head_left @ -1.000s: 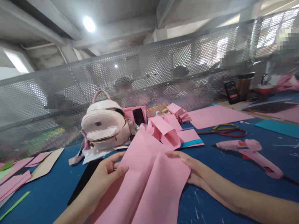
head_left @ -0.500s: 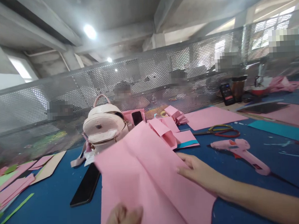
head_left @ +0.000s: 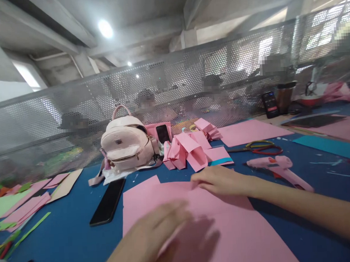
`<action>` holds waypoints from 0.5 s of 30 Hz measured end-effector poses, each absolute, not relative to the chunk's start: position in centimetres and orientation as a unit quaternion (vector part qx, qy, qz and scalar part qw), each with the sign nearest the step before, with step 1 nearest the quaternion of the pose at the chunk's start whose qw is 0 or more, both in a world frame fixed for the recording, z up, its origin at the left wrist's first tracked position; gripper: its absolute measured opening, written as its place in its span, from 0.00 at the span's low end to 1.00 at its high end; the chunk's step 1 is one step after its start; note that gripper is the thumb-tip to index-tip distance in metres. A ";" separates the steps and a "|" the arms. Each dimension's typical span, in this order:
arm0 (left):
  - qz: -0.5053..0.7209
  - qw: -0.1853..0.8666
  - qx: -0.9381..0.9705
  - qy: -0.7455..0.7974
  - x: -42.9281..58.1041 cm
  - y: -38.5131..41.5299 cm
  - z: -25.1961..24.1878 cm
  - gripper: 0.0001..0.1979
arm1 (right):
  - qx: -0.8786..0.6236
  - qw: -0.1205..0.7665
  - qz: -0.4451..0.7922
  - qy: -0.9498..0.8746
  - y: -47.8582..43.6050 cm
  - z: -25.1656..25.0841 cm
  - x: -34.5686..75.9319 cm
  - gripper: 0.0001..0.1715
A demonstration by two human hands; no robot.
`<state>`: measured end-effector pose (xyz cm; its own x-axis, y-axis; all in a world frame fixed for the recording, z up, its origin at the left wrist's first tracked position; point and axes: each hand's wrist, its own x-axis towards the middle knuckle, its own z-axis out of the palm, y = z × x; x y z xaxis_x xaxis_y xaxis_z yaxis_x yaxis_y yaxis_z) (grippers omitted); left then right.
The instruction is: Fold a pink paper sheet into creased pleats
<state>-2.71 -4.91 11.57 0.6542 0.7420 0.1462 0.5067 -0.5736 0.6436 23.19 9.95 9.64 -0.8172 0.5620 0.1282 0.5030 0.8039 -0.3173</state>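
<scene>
Blue counter (head_left: 72, 214) bears a pink sheet (head_left: 235, 225), newly flattened, face exposed.
Right hand (head_left: 220, 180) pinches its far edge; blurred left hand (head_left: 149, 234) open above.

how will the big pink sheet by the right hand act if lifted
The big pink sheet will probably feel light, as its edges look thin. It would likely flex, since its far edge looks gently curved beside the right hand. Lying broad and low, it seems unlikely to roll or tip.

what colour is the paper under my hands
The paper sheet is plain pink, clearest in the head view.
</scene>
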 end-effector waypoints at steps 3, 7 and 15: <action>0.209 -0.041 0.890 0.404 -2.3 -1.0 9.0 0.30 | -0.290 0.118 0.097 -0.945 9.9 9.3 22.2 0.14; 0.142 -0.145 0.868 0.452 -2.0 1.2 5.1 0.35 | -0.302 0.147 0.061 -0.940 9.5 7.6 22.3 0.17; 0.082 -0.085 0.869 0.480 -2.4 1.5 3.3 0.35 | -0.295 0.198 -0.068 -0.932 9.4 1.7 24.1 0.32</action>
